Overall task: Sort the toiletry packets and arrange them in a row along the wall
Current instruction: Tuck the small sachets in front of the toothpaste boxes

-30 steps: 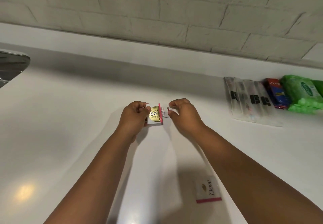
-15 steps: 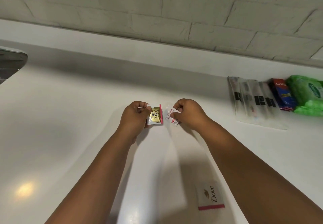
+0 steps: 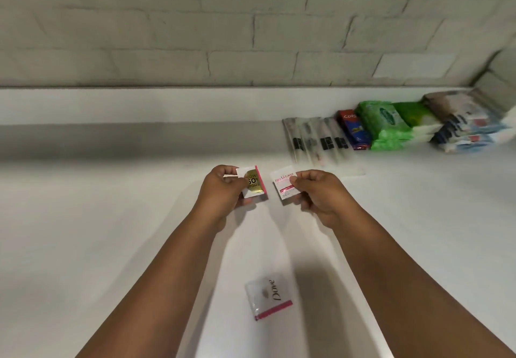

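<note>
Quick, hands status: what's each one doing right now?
Left hand: pinching the gold-label sachet.
Right hand: pinching the white-and-pink sachet.
Neither touches the Dove sachet on the counter.

Counter (image 3: 97,246): white, smooth, semi-gloss; soft reflections visible. Wall (image 3: 223,22): pale brick-pattern, matt, rough-looking. Gold-label sachet (image 3: 253,183): glossy foil-like print on white film. Pink-label sachet (image 3: 284,186): white, slight sheen. Dove sachet (image 3: 268,296): shiny, crinkled plastic film. Clear sleeves (image 3: 315,139): transparent glossy plastic. Green packs (image 3: 384,123): glossy soft plastic wrap.
</note>
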`<state>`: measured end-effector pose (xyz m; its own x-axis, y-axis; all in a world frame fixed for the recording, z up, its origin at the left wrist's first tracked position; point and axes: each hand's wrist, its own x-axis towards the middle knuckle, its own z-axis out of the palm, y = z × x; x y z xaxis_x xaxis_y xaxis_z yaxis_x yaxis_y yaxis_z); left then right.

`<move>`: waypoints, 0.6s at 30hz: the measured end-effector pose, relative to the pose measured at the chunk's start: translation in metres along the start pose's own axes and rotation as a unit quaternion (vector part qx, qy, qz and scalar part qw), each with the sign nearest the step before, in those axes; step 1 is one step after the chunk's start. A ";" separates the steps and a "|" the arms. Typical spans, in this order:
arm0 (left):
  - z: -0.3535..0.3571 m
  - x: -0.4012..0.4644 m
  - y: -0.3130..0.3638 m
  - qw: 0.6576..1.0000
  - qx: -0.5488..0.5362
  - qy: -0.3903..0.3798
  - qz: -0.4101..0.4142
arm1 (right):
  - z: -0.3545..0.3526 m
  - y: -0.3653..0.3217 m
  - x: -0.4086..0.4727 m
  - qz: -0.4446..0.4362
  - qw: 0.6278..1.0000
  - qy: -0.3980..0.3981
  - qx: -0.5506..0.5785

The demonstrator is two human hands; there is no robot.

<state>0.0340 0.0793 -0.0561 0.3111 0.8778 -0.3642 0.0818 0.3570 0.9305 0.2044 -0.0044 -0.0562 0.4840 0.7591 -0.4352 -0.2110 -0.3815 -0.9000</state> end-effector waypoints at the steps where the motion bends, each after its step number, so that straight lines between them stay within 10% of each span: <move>1: 0.012 -0.001 0.001 1.000 -0.002 -0.015 -0.002 | -0.012 0.001 -0.002 0.004 1.000 0.010 0.012; 18: 0.220 0.014 -0.016 1.000 -0.006 -0.014 0.012 | -0.207 -0.007 0.058 -0.013 0.989 0.129 0.067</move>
<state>0.2455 0.0159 -0.0676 0.3391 0.8773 -0.3396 0.0623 0.3392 0.9386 0.4095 -0.0667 -0.0703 0.6877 0.6015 -0.4065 -0.2981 -0.2767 -0.9136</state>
